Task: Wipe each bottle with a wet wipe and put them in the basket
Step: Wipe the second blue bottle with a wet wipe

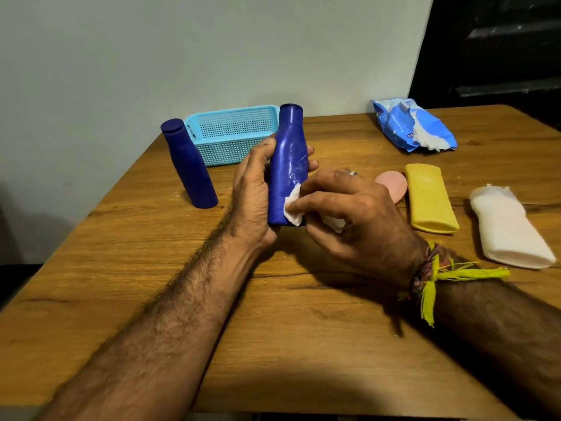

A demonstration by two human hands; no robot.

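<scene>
— Fingers [267, 147] of my left hand [252, 189] are wrapped around the dark blue bottle [287, 165] at frame centre, just above the bench [288, 329]; my right hand [349, 214] pinches the wet wipe [293, 208] against its lower side.

— How far along?

— Early, I'd judge. The basket [230, 132], upper centre-left, looks empty. A second blue bottle [188, 165] stands beside it; the yellow bottle [429, 197] and white bottle [510, 226] lie at right, still waiting.
</scene>
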